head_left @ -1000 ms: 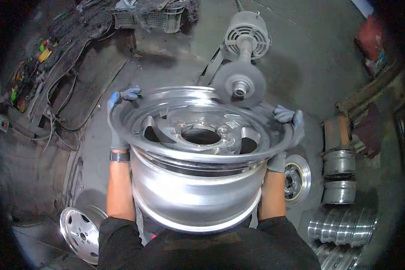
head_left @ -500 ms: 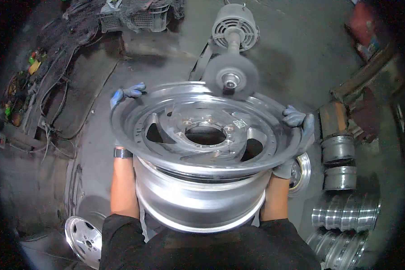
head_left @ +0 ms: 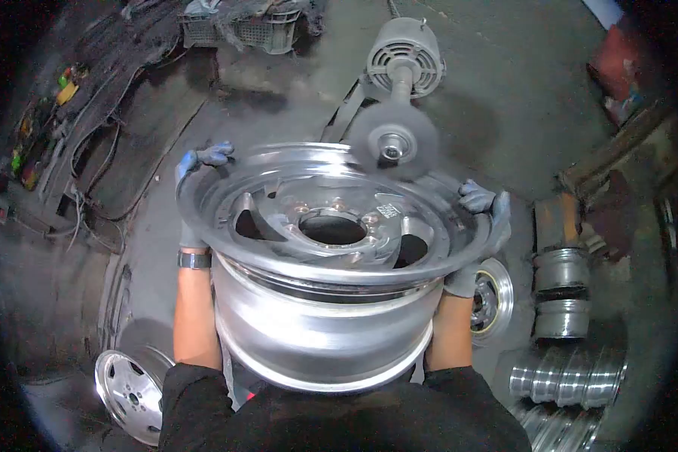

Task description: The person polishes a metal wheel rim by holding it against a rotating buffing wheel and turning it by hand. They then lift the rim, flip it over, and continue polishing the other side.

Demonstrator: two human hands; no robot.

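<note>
I hold a large shiny metal wheel rim against my body, its open face turned up. My left hand, in a grey and blue glove, grips the rim's left edge. My right hand, gloved the same, grips its right edge. The rim's far edge presses against a round grey buffing wheel on the shaft of an electric motor. The rim's upper lip looks blurred. A hub hole and several spoke openings show inside the rim.
Other rims lie on the floor: one at lower left, one by my right forearm, several stacked at lower right. Two metal cylinders stand at right. Tangled wires and a plastic crate sit at upper left.
The rim has shifted slightly against the buffing wheel and turned a little in my hands. The view has swayed. Both hands keep their grip on the rim's edges.
</note>
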